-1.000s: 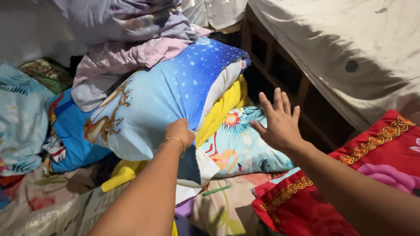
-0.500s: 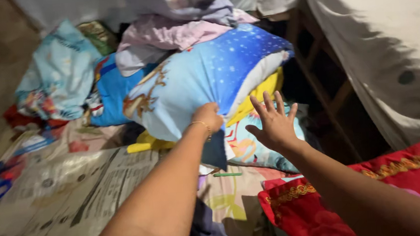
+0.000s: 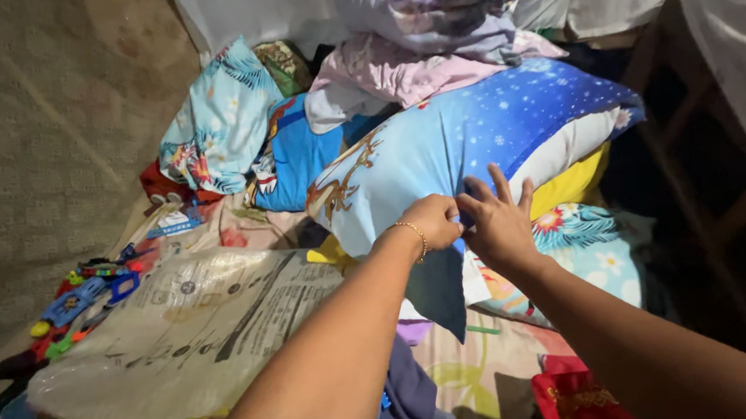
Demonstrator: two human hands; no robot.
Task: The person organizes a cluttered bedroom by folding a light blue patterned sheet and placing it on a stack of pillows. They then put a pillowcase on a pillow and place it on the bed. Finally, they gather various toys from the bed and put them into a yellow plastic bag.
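Blue cotton-looking pillow point(image 3: 473, 141), star-sprinkled at the upper end and paler with a tan cartoon print at the lower. Lies slantwise across the top of a heap of bedding, white inner cushion peeping out at the right end. Looks plump, soft and light; likely to sag and fold if lifted from one end only. Loose, thin case, probably apt to slide over the filling, so best taken at the hem or with a handful of both cover and stuffing.

Left hand point(image 3: 431, 223) clenched on the lower edge of the case, fabric bunched in the fist, thin gold bracelet point(image 3: 416, 237) at the wrist. Right hand point(image 3: 496, 223) just beside it, fingers spread and laid against the same edge; cannot tell whether thumb and forefinger actually pinch the cloth.

Directly beneath: a yellow pillow point(image 3: 569, 191), and under that a teal floral pillow point(image 3: 586, 256). On top, crumpled pink cloth point(image 3: 398, 72). Further left, a teal leaf-print cushion point(image 3: 214, 124) leaning against the pile. Nearer the viewer, a large printed plastic sack point(image 3: 181, 337) spread over the floor, with small bright toys point(image 3: 81, 295) scattered along its left side. Red patterned fabric point(image 3: 579, 396) at the bottom right, and a dark wooden bed frame point(image 3: 700, 125) along the right.
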